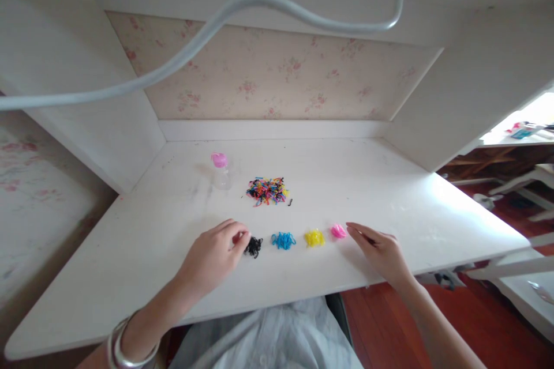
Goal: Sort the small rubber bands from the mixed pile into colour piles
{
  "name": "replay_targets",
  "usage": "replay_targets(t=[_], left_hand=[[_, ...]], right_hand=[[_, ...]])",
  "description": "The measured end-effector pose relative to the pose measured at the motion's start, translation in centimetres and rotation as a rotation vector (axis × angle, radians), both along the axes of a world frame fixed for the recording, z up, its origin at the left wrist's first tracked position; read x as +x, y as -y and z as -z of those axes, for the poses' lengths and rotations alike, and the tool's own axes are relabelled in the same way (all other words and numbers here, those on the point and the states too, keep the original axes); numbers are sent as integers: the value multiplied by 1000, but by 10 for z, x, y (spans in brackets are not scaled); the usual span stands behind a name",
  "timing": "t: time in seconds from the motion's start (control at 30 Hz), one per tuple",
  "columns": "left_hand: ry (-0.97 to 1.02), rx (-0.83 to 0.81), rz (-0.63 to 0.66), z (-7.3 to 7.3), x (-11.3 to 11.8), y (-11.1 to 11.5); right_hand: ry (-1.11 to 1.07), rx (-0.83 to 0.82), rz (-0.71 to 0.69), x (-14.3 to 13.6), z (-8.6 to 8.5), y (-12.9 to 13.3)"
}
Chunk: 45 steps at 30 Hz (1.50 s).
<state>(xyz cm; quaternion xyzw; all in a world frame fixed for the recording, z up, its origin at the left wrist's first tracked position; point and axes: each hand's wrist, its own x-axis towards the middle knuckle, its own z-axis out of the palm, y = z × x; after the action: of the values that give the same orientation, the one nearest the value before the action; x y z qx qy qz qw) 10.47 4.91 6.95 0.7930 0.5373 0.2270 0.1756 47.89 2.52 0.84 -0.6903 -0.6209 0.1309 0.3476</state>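
Note:
My left hand is curled in a pinch at the left edge of a small black pile; anything between its fingertips is too small to make out. To the right of that pile lie a blue pile, a yellow pile and a pink pile, in a row. My right hand is beside the pink pile, thumb and fingers pressed together, with their contents hidden. Behind the row sits a mixed heap of small colourful bands.
A clear bottle with a pink lid stands behind and left of the mixed heap on the white desk. One dark band lies beside the heap. A pale cable crosses the upper view. Side panels flank the desk.

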Motion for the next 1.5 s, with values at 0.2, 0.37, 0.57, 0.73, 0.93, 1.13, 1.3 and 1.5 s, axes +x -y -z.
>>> replay_targets(t=[0.2, 0.37, 0.57, 0.73, 0.93, 1.13, 1.3, 1.5], left_hand=[[-213, -2, 125, 6, 66, -43], [-262, 8, 122, 25, 100, -72], [-308, 10, 102, 35, 115, -85], [-299, 30, 107, 30, 113, -86], [-246, 92, 54, 2, 75, -70], [-130, 98, -60, -3, 19, -27], [-190, 8, -177, 17, 4, 13], [-222, -19, -175, 25, 12, 24]], right_hand=[[-178, 14, 264, 0, 5, -1], [-327, 34, 403, 6, 10, 1], [-293, 52, 386, 8, 13, 0], [-319, 62, 401, 8, 14, 0], [-346, 48, 420, 7, 11, 1], [-365, 28, 440, 5, 9, 0], [-334, 10, 436, 3, 7, 0], [-296, 6, 432, 4, 6, -1]])
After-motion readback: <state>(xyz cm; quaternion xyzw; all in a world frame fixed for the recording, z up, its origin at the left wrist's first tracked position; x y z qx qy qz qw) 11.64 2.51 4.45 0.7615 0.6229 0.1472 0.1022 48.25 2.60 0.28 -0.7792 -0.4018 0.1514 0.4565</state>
